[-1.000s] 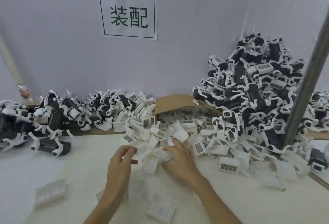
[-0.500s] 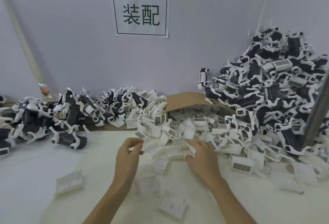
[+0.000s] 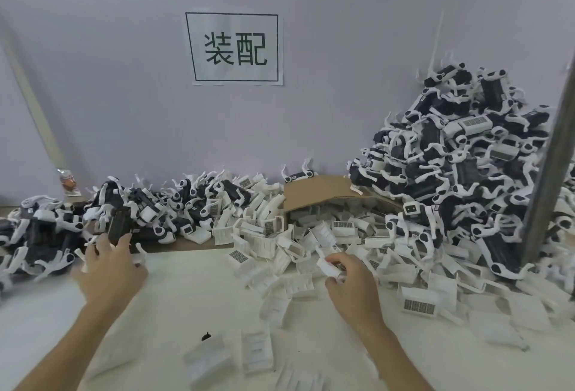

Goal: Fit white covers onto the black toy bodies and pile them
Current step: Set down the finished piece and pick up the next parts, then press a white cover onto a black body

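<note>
My right hand [image 3: 351, 278] pinches a white cover [image 3: 326, 266] just above the table, at the near edge of the heap of white covers [image 3: 280, 235]. My left hand [image 3: 109, 269] is stretched out to the left with its fingers spread. Its fingertips are at the lower end of a black toy body [image 3: 119, 227] that stands up at the front of the low pile of black bodies [image 3: 174, 204]. I cannot tell whether they grip it. A tall pile of toys with white parts [image 3: 466, 173] rises at the right.
A tipped cardboard box [image 3: 320, 191] spills covers at the back centre. A grey metal pole [image 3: 547, 173] slants up at the right. Loose covers [image 3: 258, 350] lie on the white table near me. A paper sign [image 3: 235, 48] hangs on the wall.
My left hand has moved left from the cover heap to the black bodies. My right hand has lifted a white cover out of the heap. The view has shifted.
</note>
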Available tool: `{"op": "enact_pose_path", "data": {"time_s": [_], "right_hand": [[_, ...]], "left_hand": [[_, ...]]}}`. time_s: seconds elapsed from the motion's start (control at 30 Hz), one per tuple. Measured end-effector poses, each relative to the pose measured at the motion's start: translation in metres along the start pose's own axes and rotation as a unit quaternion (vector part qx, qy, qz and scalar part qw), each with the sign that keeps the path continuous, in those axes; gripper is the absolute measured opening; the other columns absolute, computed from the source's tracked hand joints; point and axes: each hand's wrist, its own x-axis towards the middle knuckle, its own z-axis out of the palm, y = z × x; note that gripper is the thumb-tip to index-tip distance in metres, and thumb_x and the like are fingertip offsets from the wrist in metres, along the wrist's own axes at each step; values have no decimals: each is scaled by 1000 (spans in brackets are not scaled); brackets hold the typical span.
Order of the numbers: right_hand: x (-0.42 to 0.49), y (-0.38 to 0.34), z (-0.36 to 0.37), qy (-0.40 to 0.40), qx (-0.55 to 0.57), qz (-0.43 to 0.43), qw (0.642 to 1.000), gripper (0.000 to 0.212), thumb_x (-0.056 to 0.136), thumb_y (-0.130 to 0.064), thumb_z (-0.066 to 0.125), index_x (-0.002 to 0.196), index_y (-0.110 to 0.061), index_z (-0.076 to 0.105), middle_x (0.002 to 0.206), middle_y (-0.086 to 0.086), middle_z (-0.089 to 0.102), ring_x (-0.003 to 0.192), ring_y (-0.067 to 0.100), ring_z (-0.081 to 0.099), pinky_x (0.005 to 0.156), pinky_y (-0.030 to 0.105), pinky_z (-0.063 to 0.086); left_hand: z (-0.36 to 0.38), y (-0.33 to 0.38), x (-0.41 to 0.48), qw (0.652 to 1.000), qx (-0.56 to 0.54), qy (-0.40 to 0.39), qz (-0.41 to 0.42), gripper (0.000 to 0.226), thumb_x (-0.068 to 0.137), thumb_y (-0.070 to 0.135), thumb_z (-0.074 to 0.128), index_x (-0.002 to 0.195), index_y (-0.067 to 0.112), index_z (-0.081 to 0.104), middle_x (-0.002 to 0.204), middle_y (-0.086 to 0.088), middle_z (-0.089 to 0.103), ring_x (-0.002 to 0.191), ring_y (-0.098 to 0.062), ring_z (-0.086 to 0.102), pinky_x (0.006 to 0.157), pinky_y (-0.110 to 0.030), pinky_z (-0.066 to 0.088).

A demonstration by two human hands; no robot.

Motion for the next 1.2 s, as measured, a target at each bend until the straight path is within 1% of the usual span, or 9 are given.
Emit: {"op": "enact_pose_path", "data": {"time_s": [0.13,0.37,0.5,0.57,0.67,0.77,0.97,1.07,1.2], "right_hand": [[2,-2,2,8,59,-7,998,40,83,7,63,110,-22,68,109,-8,65,97,-10,55,74,4,43],[1,-3,4,19,90,-9,996,41,85,4,64,117,-21,66,111,-9,62,100,-14,52,75,5,44],[1,-3,4,35,88,0,996,41,87,3,63,121,-20,64,113,-8,59,99,-3,58,74,4,43],[1,-5,3,46,87,2,995,44,88,2,63,126,-20,61,117,-8,57,104,7,58,78,7,44],[2,-7,0,82,96,3,992,50,88,3,64,134,-15,57,125,-5,56,116,11,54,97,26,48],[3,-8,-3,107,97,7,989,53,85,6,65,133,-15,57,125,-4,56,118,12,52,100,28,44],[-2,-14,-8,153,99,-22,983,64,81,17,62,136,-16,54,131,-2,53,124,11,49,99,13,40],[-3,-19,-8,156,90,-45,983,61,81,14,65,134,-14,56,131,-2,54,125,13,50,104,26,45],[-5,-19,-4,125,103,-43,986,57,84,1,72,137,-13,55,128,-2,58,121,15,54,103,33,48]], "left_hand": [[-1,-35,12,998,3,-68,18,34,90,27,69,124,26,67,118,-7,67,133,-30,39,83,-42,49],[1,-26,4,981,-186,-37,26,12,81,11,81,92,12,77,75,-8,70,72,-28,62,62,-32,47],[-5,6,-4,943,-332,-8,22,14,84,16,81,95,11,76,72,-5,72,65,-20,67,48,-11,45],[-14,29,-10,877,-479,-28,-10,17,86,14,78,100,6,73,82,-13,72,67,-25,68,54,-13,53],[-36,66,-29,693,-704,-148,-42,19,89,14,71,105,4,71,94,-13,68,75,-25,71,66,-25,62],[-46,97,-60,584,-780,-225,-34,17,80,28,71,89,15,79,71,2,70,69,-16,73,67,-21,60],[-9,125,-118,559,-780,-261,-106,26,76,32,71,85,10,64,64,-2,56,51,-12,61,48,-19,51],[-2,126,-127,479,-809,-282,-190,28,68,32,78,62,14,57,61,-2,52,53,-14,65,46,-19,51],[3,118,-127,448,-818,-287,-221,35,70,33,79,50,15,56,65,-3,53,58,-14,69,48,-18,52]]}}
